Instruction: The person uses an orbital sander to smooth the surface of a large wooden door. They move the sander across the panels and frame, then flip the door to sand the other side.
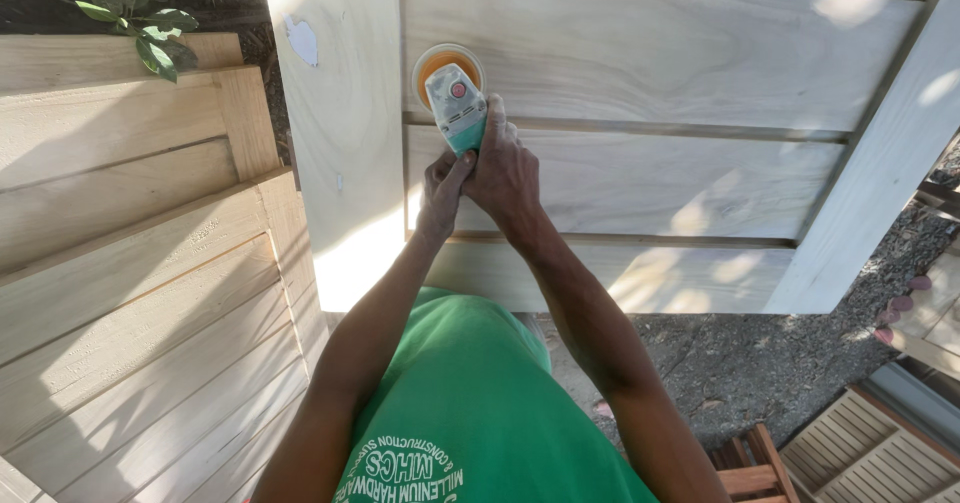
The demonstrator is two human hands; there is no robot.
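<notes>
A small power sander (454,101) with a grey-green body, a red button and a round orange pad rests on a pale wooden door panel (660,53). Both hands grip its handle from below. My right hand (506,171) wraps the handle, with a finger stretched up along the sander's side. My left hand (443,191) clasps it just below and to the left. The pad sits on the upper plank, close to the left stile (345,143). My green shirt fills the bottom of the view.
A second slatted wooden door (140,293) lies at the left. Green leaves (135,13) hang at the top left. Gravel ground (740,363) shows beneath the panel. Small louvred pieces (850,453) and reddish discs (900,308) lie at the lower right.
</notes>
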